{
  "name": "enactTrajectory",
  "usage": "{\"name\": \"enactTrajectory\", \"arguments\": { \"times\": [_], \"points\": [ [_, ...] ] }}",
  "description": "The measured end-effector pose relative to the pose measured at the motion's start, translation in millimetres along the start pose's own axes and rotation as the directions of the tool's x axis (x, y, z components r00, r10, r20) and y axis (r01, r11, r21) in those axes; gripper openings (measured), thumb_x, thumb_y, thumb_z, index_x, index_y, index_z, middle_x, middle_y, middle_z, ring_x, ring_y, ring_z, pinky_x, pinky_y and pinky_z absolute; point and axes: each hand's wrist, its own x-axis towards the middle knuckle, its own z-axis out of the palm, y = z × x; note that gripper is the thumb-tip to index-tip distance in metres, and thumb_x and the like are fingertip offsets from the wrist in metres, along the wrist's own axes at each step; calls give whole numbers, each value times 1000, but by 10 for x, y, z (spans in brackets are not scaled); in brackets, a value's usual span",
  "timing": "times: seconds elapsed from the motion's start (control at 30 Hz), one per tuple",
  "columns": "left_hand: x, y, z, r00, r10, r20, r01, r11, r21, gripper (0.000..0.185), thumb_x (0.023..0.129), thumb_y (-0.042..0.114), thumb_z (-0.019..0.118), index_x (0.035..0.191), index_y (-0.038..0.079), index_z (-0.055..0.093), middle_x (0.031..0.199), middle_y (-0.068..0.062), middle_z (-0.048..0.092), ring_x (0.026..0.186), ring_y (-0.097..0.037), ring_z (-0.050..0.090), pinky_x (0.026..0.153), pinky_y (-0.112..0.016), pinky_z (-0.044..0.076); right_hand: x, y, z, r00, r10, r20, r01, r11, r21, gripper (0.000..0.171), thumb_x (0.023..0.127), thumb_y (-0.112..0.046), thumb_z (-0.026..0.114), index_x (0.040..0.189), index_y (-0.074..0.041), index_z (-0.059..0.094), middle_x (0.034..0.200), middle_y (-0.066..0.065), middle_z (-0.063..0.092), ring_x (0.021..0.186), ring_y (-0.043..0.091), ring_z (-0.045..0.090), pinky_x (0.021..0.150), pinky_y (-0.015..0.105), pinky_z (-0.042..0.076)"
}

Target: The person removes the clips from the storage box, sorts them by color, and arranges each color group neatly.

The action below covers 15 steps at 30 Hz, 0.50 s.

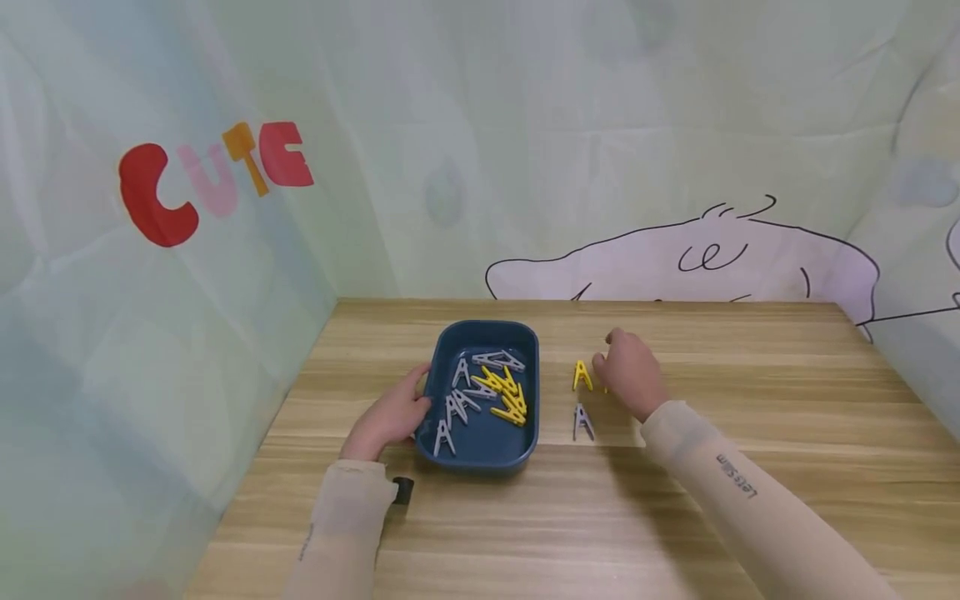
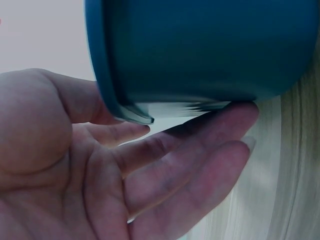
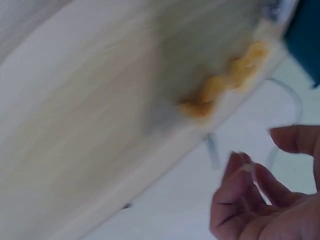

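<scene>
A dark blue tray (image 1: 486, 457) stands on the wooden table (image 1: 750, 400) and holds several grey clothespins (image 1: 453, 408) and several yellow clothespins (image 1: 504, 392). My left hand (image 1: 390, 415) rests against the tray's left wall. In the left wrist view its fingers (image 2: 165, 165) lie straight along the tray (image 2: 200, 50). Right of the tray a yellow clothespin (image 1: 582, 376) and a grey clothespin (image 1: 582, 422) lie on the table. My right hand (image 1: 630, 371) hovers just right of the yellow one. Its loosely curled fingers (image 3: 265, 200) hold nothing, and the yellow clothespin (image 3: 225, 85) is blurred.
Pale fabric walls close the table in on the left, back and right, with red and pink CUTE letters (image 1: 210, 175) on the left and a cartoon drawing (image 1: 675, 258) behind. Bare wood stretches to the right and towards me.
</scene>
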Motion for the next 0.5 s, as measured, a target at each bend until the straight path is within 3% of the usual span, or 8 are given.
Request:
{"name": "enactTrajectory", "arguments": {
  "times": [0.07,0.23,0.5],
  "points": [
    [2,-1,-7,1000,-4,1,4,1000,6,57,103,8,44,157,9,26,111,-22,62,84,-28,64,62,-41,56,-44,-177,-5,997,-66,-38,68,997,43,36,93,-14,58,119,12,60,108,25,64,89,31,61,77,45,53],
    [12,-6,-9,1000,-1,1,1,1000,16,57,103,9,44,157,10,26,113,-22,61,86,-30,63,62,-40,56,-191,-702,4,975,-203,-90,215,966,145,30,92,-13,66,114,7,66,96,17,66,84,27,62,72,39,54],
    [9,-11,-2,1000,10,-1,-10,1000,23,57,103,7,44,157,10,26,112,-23,61,82,-29,63,60,-41,56,-360,-1261,91,977,-212,37,203,963,177,32,92,-20,71,116,-1,67,103,11,67,86,20,62,76,31,56]
  ]
}}
